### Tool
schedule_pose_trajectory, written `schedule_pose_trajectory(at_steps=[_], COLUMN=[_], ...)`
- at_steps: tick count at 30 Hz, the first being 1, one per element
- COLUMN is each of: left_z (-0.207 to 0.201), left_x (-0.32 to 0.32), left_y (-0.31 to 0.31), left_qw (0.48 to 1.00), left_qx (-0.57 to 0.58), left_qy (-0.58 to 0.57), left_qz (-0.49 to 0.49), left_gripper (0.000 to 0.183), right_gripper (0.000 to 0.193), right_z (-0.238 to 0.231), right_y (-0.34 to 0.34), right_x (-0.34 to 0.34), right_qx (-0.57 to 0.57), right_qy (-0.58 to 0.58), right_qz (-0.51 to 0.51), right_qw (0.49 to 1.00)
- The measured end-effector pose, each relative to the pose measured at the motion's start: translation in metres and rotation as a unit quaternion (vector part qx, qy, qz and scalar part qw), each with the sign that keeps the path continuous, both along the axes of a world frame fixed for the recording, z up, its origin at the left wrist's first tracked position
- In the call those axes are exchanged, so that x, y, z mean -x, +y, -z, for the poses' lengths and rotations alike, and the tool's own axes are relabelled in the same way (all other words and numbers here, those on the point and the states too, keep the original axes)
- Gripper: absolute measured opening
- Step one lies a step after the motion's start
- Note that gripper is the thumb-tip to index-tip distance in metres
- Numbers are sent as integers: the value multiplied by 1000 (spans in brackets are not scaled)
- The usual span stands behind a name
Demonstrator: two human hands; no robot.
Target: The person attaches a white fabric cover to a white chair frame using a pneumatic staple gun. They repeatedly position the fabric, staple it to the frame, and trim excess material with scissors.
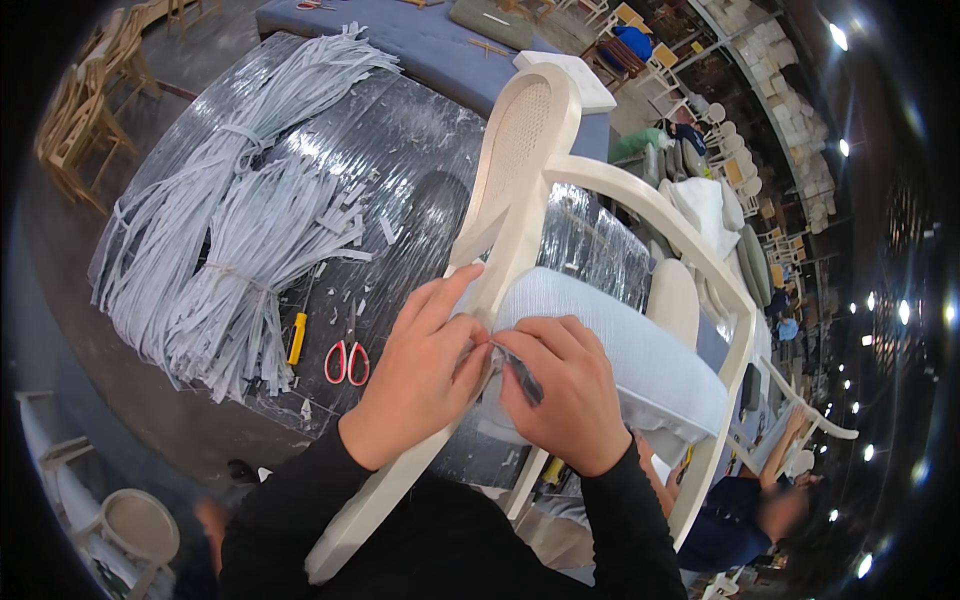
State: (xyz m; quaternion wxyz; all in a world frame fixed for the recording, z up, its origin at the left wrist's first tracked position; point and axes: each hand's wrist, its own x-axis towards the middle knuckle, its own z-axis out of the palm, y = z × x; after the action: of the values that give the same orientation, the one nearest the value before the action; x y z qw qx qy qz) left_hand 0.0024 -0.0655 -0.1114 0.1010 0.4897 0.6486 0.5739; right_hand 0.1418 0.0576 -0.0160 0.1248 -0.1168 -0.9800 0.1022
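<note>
A cream wooden armchair (545, 255) with a woven cane back lies tilted across the table in front of me. Its seat (620, 345) is covered in pale grey-blue fabric. My left hand (415, 365) pinches thumb and forefinger together at the frame along the seat's edge; whatever is between those fingertips is too small to make out. Right beside it, fingertips almost touching, my right hand (570, 390) is closed on a small grey strip (522, 375), partly hidden by the fingers. Left of my hands lie red-handled scissors (347, 363) and a yellow-handled tool (298, 338).
Two tied bundles of pale grey strips (235, 265) and loose scraps cover the left of the film-wrapped table (430, 125). Behind is a blue padded surface (400, 45). A co-worker (735, 520) is at the lower right. Wooden chairs (95, 115) and a round stool (140, 525) stand on the left.
</note>
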Motion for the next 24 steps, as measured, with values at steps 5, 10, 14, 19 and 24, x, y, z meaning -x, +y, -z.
schedule_pose_trajectory(at_steps=[5,10,14,19,24], left_z=[0,4,4,24,21], left_x=[-7,-9,-8,-6,-3], left_y=[2,5,5,7,8], left_qw=[999,998,972,952,954], left_qx=[9,13,59,49,43], left_qy=[-31,-63,-227,-295,-288], left_qz=[-7,-18,15,60,76], left_gripper=[14,18,29,45,45], right_gripper=[21,24,23,24,25], right_z=[5,3,3,2,0], right_y=[12,13,13,12,12], right_x=[1,9,13,17,18], right_qx=[2,2,3,4,5], right_qy=[-12,-34,-46,-56,-72], right_qz=[-7,-15,-15,-16,-19], right_qw=[1000,999,999,998,997])
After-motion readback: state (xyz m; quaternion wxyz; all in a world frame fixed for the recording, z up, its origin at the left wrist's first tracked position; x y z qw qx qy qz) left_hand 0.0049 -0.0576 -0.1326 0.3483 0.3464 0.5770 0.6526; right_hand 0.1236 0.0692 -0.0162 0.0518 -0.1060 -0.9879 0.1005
